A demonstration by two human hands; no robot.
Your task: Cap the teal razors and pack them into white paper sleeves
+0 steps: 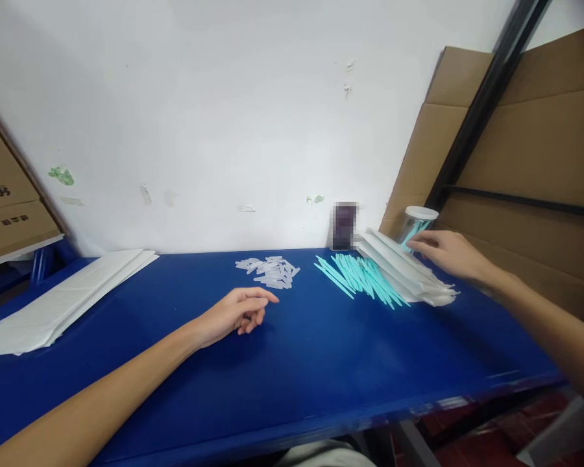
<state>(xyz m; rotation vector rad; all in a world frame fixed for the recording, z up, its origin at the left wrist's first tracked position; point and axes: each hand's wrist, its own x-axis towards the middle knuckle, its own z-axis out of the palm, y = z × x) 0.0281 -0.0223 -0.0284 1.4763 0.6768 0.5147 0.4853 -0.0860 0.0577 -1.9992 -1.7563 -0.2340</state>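
Observation:
My left hand [243,311] hovers over the blue table, index finger stretched out, the other fingers loosely curled and nothing in it. Just beyond it lies a loose heap of small translucent, whitish plastic pieces [275,271]. My right hand [440,251] is over a stack of thin white sleeves or bags [401,269], its fingers loosely bent and holding nothing that shows. Beside that stack, to its left, is a spread pile of thin turquoise sticks [360,279]. Right behind my right hand stands a clear jar [413,227] with a white lid and turquoise sticks inside.
White flat sheets or bags [73,295] are stacked on the left of the blue table [292,376]. A blurred dark upright object [344,226] leans near the white wall. Cardboard [540,143] and a black metal post [477,110] bound the right; a cardboard box [10,194] is at left.

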